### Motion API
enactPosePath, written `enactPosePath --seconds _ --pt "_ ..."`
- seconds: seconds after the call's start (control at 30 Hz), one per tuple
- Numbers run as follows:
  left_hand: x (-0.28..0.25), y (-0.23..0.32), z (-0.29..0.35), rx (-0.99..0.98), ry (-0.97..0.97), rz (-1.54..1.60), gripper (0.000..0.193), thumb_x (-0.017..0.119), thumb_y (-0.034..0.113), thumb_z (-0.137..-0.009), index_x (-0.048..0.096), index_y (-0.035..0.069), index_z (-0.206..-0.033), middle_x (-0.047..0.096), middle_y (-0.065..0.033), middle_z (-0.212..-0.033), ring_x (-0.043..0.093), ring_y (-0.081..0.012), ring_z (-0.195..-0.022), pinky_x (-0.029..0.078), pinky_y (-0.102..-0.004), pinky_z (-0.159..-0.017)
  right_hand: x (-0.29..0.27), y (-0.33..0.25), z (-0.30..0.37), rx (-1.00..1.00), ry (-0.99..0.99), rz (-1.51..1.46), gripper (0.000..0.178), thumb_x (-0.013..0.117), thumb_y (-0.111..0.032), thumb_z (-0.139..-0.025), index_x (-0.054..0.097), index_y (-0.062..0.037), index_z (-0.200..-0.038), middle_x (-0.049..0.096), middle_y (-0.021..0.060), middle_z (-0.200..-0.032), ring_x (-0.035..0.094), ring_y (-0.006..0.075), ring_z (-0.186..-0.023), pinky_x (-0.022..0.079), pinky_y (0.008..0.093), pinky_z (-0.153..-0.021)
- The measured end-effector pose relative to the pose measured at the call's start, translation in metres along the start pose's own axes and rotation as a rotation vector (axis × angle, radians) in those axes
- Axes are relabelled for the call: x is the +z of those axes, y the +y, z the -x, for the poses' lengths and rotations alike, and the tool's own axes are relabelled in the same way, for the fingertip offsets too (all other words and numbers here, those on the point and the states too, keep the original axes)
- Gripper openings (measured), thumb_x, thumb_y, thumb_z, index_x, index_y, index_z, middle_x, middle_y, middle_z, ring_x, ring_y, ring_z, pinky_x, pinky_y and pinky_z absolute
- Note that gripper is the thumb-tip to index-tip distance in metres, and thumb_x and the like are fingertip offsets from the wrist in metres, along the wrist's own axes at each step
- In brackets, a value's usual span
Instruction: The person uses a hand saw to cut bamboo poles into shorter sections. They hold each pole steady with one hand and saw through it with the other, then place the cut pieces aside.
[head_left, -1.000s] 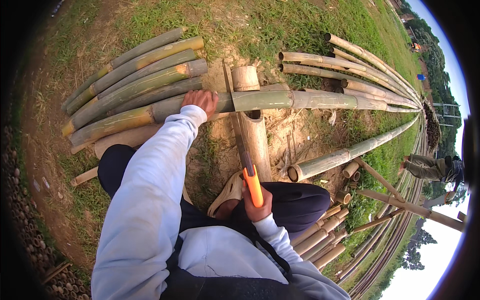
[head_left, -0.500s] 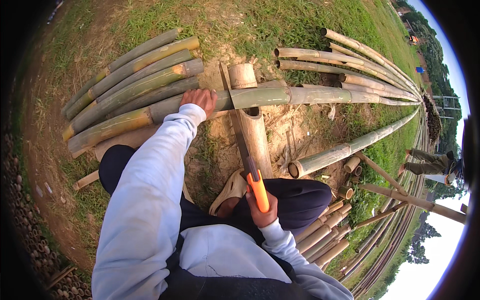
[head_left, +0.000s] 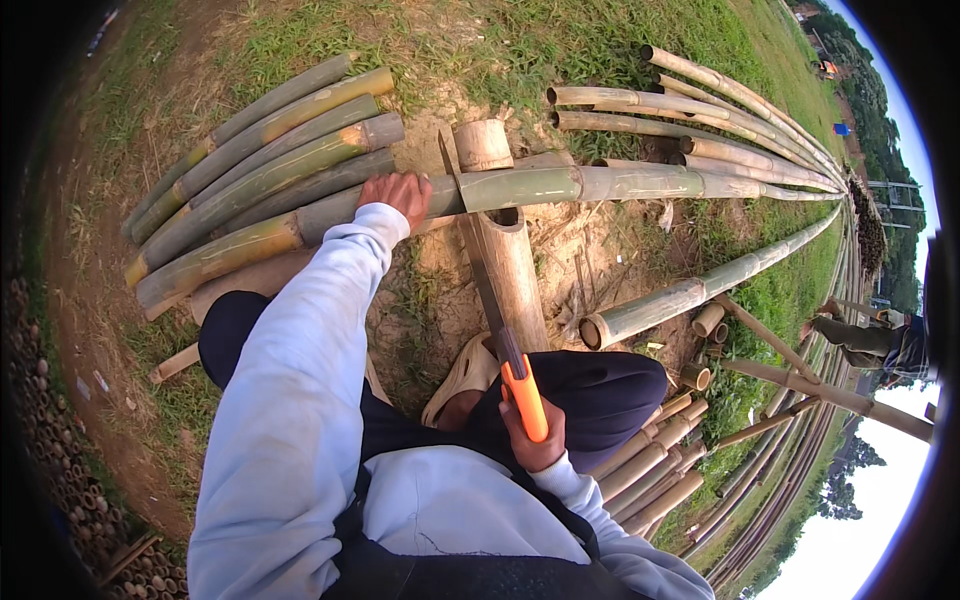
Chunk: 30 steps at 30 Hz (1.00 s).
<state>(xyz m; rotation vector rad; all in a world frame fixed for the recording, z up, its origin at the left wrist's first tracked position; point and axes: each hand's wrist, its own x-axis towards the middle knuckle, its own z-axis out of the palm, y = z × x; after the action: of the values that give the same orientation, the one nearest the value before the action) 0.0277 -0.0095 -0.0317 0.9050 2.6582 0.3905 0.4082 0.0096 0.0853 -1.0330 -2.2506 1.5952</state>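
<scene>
The right hand (head_left: 537, 438) is closed around the orange handle (head_left: 529, 402) of a handsaw (head_left: 483, 272), its blade crossing a green bamboo pole (head_left: 630, 183) laid over a thick bamboo section (head_left: 515, 290); left of the blade, the left hand (head_left: 397, 197) clasps the pole

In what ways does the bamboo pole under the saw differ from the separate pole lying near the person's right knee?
The pole under the saw has the orange-handled saw across it and the left hand on it; the separate pole has neither. The pole under the saw runs nearly level across the picture; the separate pole slants up to the right, its open end showing. Both are greenish, jointed bamboo.
</scene>
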Motion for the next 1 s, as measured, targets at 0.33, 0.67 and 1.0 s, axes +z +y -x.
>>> enactPosePath --seconds 0.33,0.67,1.0 --pt "0.001 -0.007 0.001 -0.03 0.081 -0.015 0.045 0.045 0.035 -0.102 0.076 0.005 -0.09 0.074 -0.0234 -0.094 0.072 -0.0415 -0.092 0.052 -0.0488 -0.094 0.026 0.007 -0.044 -0.046 -0.01 -0.025 0.016 0.076 -0.009 -0.091 0.069 0.0022 -0.101 0.065 0.013 -0.075 0.064 0.0156 -0.068 0.053 0.0336 -0.066" --pt "-0.006 0.014 -0.002 0.006 -0.014 0.07 0.053 0.039 0.038 -0.104 0.076 0.004 -0.088 0.073 -0.0264 -0.094 0.069 -0.0467 -0.094 0.049 -0.0537 -0.096 0.067 0.023 -0.147 -0.115 0.072 -0.042 0.02 0.075 -0.014 -0.091 0.064 0.0016 -0.086 0.06 0.0129 -0.067 0.056 0.0203 -0.059 0.046 0.0367 -0.058" --pt "0.005 -0.003 0.0 -0.022 0.068 0.009 0.044 0.047 0.036 -0.102 0.077 0.005 -0.089 0.075 -0.0231 -0.091 0.073 -0.0387 -0.088 0.053 -0.0486 -0.095 -0.012 0.002 0.035 0.007 0.004 0.12 0.026 0.073 -0.009 -0.092 0.07 0.0046 -0.115 0.072 0.0123 -0.083 0.071 0.0166 -0.077 0.056 0.0314 -0.074"
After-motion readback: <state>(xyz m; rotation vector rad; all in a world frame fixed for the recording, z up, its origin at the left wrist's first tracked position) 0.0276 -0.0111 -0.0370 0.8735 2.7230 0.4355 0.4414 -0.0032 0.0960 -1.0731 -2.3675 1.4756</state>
